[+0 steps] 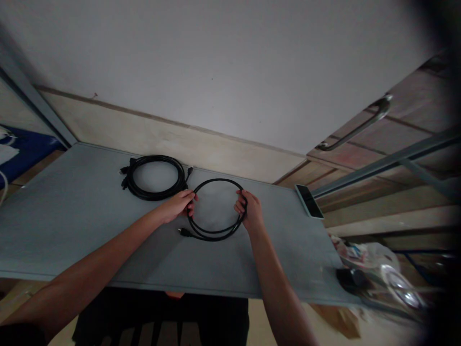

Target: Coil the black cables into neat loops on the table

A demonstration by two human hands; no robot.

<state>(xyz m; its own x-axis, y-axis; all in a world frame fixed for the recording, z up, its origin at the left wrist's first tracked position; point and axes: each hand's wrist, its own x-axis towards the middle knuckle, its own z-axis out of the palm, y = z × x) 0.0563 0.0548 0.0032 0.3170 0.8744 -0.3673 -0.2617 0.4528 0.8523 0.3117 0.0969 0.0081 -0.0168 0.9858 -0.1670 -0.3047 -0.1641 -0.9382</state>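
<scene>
A black cable (217, 180) forms a round loop between my two hands, over the middle of the grey table (151, 250). My left hand (182, 203) pinches the left side of the loop, and my right hand (248, 206) has its fingers closed round the right side. One plug end (185, 232) of this cable sticks out at the lower left of the loop. Just beyond my left hand, a thicker coil of black cable (154, 196) lies on the table, with several connectors at its left side and one at its right.
A phone (309, 201) lies near the table's right edge. Behind the table stands a pale wall (180, 139), with a metal handle (356, 129) to the right. Bags (370, 254) and a dark object (351, 279) are at the lower right. Blue material (30, 149) shows at far left.
</scene>
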